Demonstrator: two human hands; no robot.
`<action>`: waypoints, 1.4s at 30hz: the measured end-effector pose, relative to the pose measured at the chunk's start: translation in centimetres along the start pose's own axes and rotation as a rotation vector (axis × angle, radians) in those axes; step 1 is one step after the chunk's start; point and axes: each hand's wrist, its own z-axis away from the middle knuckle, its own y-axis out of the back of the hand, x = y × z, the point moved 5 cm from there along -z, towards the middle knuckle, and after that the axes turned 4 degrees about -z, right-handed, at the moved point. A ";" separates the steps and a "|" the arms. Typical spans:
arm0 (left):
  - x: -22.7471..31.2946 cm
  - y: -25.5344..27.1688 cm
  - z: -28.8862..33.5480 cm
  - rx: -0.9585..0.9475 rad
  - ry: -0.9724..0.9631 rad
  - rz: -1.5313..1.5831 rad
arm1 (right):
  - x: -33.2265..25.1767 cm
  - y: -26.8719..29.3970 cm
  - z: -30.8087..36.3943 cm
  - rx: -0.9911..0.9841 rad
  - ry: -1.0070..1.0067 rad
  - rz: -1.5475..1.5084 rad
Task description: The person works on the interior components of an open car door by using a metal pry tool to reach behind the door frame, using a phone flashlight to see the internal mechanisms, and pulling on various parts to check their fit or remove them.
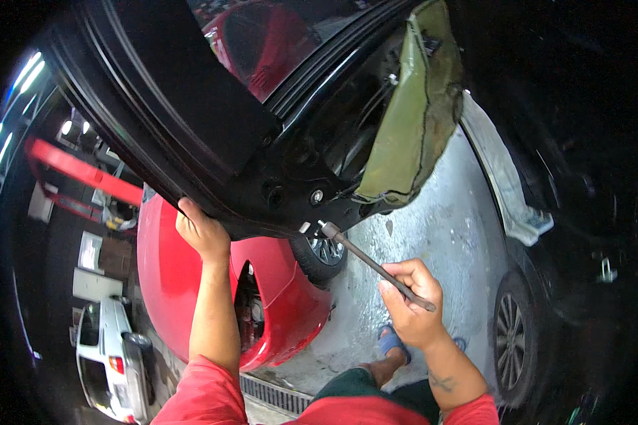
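Note:
A black car door [213, 156] with its inner side exposed spans the upper middle. My left hand [204, 232] grips its left edge, fingers partly hidden behind the panel. In my right hand [415, 301] is a slim, dark metal bar tool [376, 265] with a short, thick, socket-like head. That head is at the door's lower corner, by a small pale metal piece; I cannot tell whether they touch. Just above is a round metal fastener [317, 196]. A green plastic sheet [407, 134] hangs loosely from the door's right part.
Behind the door stands a red car body [170, 283] with an open gap in its side and a wheel [322, 256]. To the right is a dark car with a wheel [510, 333] and a pale cloth [500, 170] draped over it. A floor grate [276, 394] runs below.

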 end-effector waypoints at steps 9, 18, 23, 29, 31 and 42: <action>2.9 1.0 1.8 0.477 -0.118 -0.242 | 4.4 4.3 -1.9 -0.064 0.296 0.093; 3.9 0.9 1.4 0.522 -0.265 -0.045 | 12.0 7.9 -1.9 -0.143 0.526 -0.107; 0.2 2.0 0.6 0.573 -0.169 -0.120 | 16.2 9.8 -1.4 -0.222 0.609 -0.096; 2.6 1.0 1.3 0.583 -0.184 -0.134 | 15.5 11.3 -3.3 -0.256 0.631 -0.144; 2.7 0.8 1.5 0.583 -0.182 -0.117 | 14.5 11.0 -3.8 -0.263 0.619 -0.152; 2.1 1.4 1.3 0.639 -0.222 -0.191 | 15.6 11.3 -5.2 -0.261 0.566 -0.166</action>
